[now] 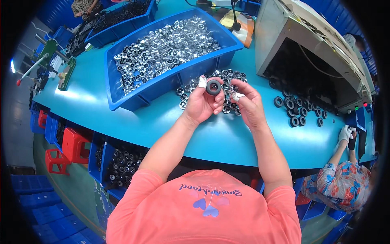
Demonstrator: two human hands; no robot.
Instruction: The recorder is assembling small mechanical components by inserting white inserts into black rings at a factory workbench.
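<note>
In my left hand (201,103) is a black rubber tyre (208,92), standing on edge with its round opening toward me. White tape wraps my left thumb, which presses the tyre's side. My right hand (251,106), also taped at the thumb, is close by on the right. Its thumb and forefinger curl around what looks like a small shiny wheel hub (234,88), partly hidden by the fingers. Beneath and behind both hands lies a loose spread of chrome wheel hubs (183,97) on the turquoise table (162,130).
A large blue bin (142,99) full of chrome hubs stands behind my left hand. Black tyres (290,104) lie loose at right, before a white box-shaped machine (268,32). A green hand press (67,75) sits far left. A gloved co-worker (341,183) works at right.
</note>
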